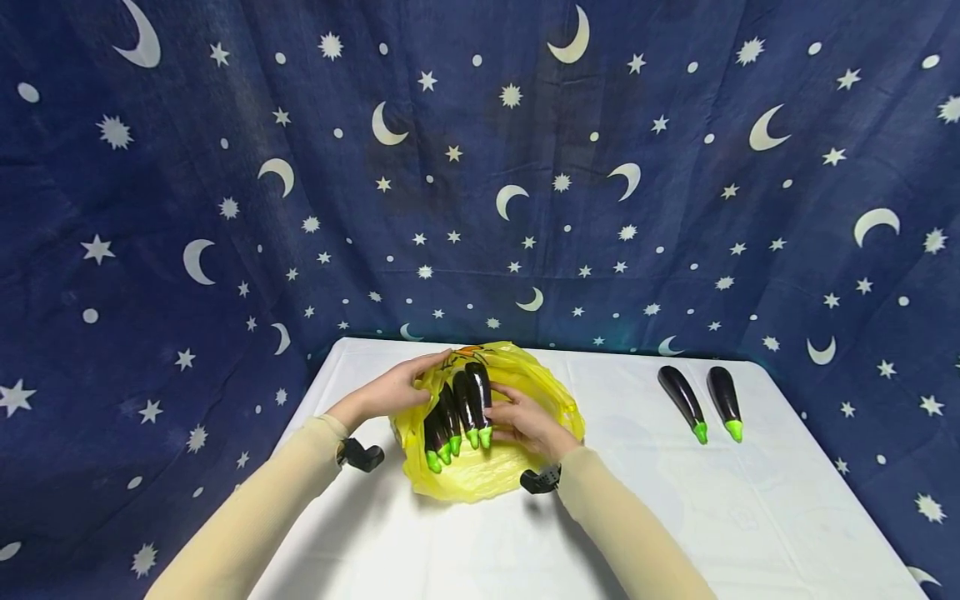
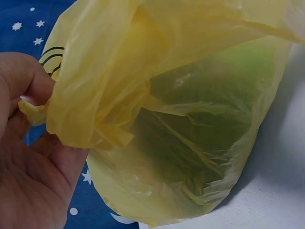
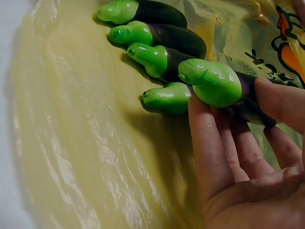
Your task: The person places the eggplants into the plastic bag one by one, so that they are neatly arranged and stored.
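Observation:
A yellow plastic bag [image 1: 480, 483] lies open on the white table, with several dark, glossy eggplants [image 1: 448, 414] side by side inside, green stem ends toward me. My left hand [image 1: 399, 390] grips the bag's left rim; the left wrist view shows the gathered plastic [image 2: 90, 95] between thumb and fingers. Inside the mouth of the bag, my right hand [image 1: 528, 423] holds the rightmost eggplant [image 1: 478, 392]. In the right wrist view, thumb and fingers hold this eggplant [image 3: 212, 83] just behind its green end, above the neighbouring one [image 3: 167, 98].
Two more eggplants, one on the left [image 1: 681, 402] and one on the right [image 1: 724, 402], lie on the white table [image 1: 637, 517] toward its right side. A dark blue curtain [image 1: 480, 167] with moons and stars hangs behind and beside the table.

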A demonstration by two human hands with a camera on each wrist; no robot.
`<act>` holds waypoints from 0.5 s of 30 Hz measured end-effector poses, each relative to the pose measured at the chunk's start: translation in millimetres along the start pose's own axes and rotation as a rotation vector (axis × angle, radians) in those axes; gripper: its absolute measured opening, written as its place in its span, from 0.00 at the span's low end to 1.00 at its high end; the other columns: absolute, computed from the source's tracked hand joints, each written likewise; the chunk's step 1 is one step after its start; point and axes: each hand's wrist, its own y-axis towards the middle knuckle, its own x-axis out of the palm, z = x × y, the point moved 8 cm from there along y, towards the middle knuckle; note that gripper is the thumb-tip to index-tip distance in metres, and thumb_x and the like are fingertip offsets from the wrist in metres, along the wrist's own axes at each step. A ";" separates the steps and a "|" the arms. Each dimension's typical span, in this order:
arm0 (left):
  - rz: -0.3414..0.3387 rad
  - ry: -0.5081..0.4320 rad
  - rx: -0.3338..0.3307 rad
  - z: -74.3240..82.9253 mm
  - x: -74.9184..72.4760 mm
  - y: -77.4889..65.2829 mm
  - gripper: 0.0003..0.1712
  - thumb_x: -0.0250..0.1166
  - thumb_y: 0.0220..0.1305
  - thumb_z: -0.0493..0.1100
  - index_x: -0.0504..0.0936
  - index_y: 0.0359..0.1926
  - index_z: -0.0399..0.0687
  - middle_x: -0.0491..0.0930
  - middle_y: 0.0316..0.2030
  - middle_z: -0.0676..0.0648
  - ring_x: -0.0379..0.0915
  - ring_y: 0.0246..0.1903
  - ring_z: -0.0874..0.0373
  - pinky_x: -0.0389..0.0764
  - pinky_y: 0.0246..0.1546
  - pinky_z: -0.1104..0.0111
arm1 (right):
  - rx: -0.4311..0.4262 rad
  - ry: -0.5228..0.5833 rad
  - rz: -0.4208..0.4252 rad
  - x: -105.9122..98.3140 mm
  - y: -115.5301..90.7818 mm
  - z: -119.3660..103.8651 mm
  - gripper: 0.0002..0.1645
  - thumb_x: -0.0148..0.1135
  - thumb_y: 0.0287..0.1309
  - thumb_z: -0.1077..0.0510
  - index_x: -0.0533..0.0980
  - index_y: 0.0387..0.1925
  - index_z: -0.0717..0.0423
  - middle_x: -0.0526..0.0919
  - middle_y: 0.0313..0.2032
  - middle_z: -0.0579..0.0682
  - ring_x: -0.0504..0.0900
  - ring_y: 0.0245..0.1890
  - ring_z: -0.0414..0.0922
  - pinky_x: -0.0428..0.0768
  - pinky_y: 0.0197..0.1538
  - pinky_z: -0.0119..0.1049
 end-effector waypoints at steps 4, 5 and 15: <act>0.000 0.002 0.011 0.5 -0.1 0.6 0.46 0.58 0.61 0.30 0.57 0.80 0.50 0.59 0.77 0.46 0.55 0.74 0.49 0.58 0.73 0.51 | -0.006 -0.013 0.038 -1.2 3.2 -0.7 0.45 0.62 0.67 0.67 0.54 0.80 0.52 0.79 0.60 0.65 0.85 0.49 0.51 0.84 0.51 0.50; 0.000 -0.001 0.013 0.6 -0.2 0.7 0.46 0.58 0.61 0.30 0.57 0.80 0.49 0.59 0.77 0.46 0.55 0.74 0.49 0.58 0.73 0.51 | -0.007 -0.011 0.052 -2.1 4.3 -0.7 0.45 0.61 0.67 0.67 0.55 0.80 0.52 0.79 0.60 0.65 0.85 0.49 0.52 0.84 0.52 0.51; -0.004 -0.013 0.019 -0.4 -0.9 0.8 0.46 0.58 0.62 0.29 0.56 0.81 0.50 0.58 0.77 0.46 0.54 0.75 0.49 0.58 0.73 0.50 | -0.016 -0.041 0.137 -8.9 12.4 0.4 0.45 0.62 0.66 0.68 0.55 0.79 0.55 0.77 0.61 0.68 0.84 0.51 0.53 0.84 0.52 0.52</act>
